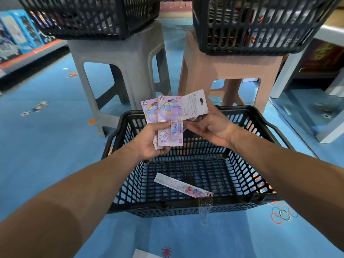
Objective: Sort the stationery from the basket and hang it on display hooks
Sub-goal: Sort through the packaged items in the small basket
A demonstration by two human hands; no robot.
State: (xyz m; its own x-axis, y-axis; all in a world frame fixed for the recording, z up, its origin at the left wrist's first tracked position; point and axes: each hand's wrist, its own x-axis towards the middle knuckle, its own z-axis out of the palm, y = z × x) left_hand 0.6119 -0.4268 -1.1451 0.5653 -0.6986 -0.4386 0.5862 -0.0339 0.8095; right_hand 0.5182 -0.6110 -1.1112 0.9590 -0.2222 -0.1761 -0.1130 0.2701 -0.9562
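Lowest in the frame, the black plastic lattice basket (232, 203) sits on the blue floor. A pale, patterned ruler in a clear sleeve (178, 185) lies slantwise on its bottom, the sleeve's end hanging over the near rim. Above the basket, at centre, my left hand (150, 142) pinches two fanned purple cartoon-printed blister cards (170, 116), thumb on the front one. Just right of them my right hand (212, 127), fingers curled, grips a white card (195, 104) showing its printed back. Beyond, a grey plastic stool (119, 53) and a pinkish plastic stool (223, 67) each carry another black basket.
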